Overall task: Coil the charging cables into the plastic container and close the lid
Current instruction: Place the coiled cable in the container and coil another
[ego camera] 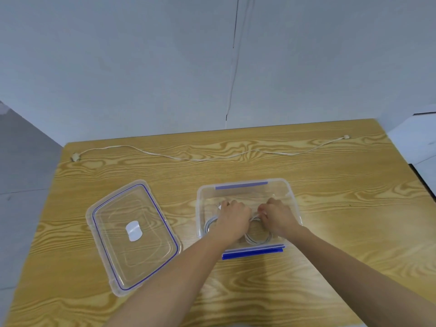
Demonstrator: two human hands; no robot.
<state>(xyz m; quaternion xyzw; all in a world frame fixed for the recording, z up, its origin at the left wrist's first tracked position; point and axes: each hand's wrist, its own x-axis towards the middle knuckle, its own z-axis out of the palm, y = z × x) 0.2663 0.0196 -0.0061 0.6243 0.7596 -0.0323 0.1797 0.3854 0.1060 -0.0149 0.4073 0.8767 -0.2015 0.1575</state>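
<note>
Both hands are down inside the clear plastic container [247, 208]. The left hand [232, 219] presses fingers-down over a coiled white cable [210, 225] that peeks out at its left side. The right hand [277, 217] pinches the top of a second coil [257, 240], which lies just below and between the two hands. The hands sit close together but apart, each curled on its own loop.

These cables look light, thin and springy, so a coil probably wants to unwind the moment it is let go. The best hold is likely across the stacked loops, pinning all turns at once, not on a single strand or on the plug ends.

Beyond the hands, well away at the far side of the tabletop [330, 232], one more cable [188, 158] lies stretched out, still uncoiled. The lid [132, 234] lies flat to the left of the left hand. It looks stiff and light, easiest taken by its edges.
</note>
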